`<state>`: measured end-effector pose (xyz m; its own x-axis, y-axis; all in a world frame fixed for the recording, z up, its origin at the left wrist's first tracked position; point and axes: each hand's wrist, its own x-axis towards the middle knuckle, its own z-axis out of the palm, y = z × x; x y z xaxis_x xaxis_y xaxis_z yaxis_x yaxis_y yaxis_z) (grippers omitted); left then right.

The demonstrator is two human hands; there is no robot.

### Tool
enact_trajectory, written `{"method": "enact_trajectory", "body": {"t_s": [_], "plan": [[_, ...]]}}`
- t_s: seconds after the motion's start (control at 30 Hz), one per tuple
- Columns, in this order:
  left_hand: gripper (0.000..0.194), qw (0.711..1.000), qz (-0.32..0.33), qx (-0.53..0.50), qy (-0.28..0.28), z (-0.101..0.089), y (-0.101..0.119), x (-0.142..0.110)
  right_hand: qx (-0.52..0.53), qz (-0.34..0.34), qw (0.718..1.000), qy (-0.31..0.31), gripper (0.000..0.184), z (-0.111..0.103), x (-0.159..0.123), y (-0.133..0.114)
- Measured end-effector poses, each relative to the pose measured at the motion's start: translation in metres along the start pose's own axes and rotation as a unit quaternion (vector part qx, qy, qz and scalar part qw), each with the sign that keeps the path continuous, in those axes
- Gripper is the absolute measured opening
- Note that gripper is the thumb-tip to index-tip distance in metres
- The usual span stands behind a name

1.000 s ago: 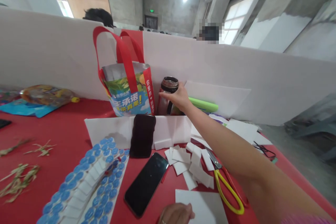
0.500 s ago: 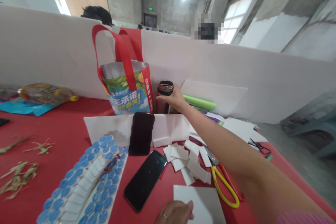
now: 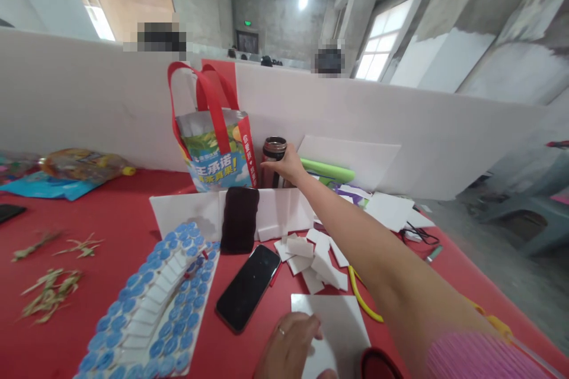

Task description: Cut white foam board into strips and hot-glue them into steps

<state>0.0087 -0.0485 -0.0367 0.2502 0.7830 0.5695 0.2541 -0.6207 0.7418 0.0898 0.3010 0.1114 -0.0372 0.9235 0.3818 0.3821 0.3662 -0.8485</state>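
My right hand reaches across to the back of the table, its fingers wrapped around an upright vacuum flask with an open steel mouth. The flask's lower part is hidden behind a low white panel. My left hand, wearing a ring, lies at the bottom over the left edge of a square white board; its fingers are loosely bent, thumb apart, and nothing shows in them. Right of it, a dark red round cup or lid is cut off by the frame's lower edge.
A shopping bag stands left of the flask. A phone, white scraps and a model with blue bottle caps lie in front. My right arm partly covers yellow scissor handles. A white partition closes the back.
My view has shifted slightly. The dark red round piece has come into sight at the bottom, and more of my left hand shows. My right hand stays on the flask.
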Motion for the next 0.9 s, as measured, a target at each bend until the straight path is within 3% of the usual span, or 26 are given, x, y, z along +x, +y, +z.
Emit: {"method": "enact_trajectory", "body": {"t_s": [0.17, 0.47, 0.9], "plan": [[0.059, 0.998, 0.041, 0.018, -0.035, -0.011, -0.001, 0.005, 0.001, -0.009, 1.0, -0.026, 0.075, -0.006, -0.001, 0.0], [0.058, 0.998, 0.042, 0.044, -0.02, -0.012, 0.003, 0.007, -0.014, -0.001, 1.0, -0.016, 0.08, -0.007, -0.009, -0.008], [0.051, 0.995, 0.095, 0.034, -0.001, -0.005, 0.006, 0.013, -0.076, 0.05, 0.996, -0.005, 0.073, -0.005, -0.014, -0.01]]}}
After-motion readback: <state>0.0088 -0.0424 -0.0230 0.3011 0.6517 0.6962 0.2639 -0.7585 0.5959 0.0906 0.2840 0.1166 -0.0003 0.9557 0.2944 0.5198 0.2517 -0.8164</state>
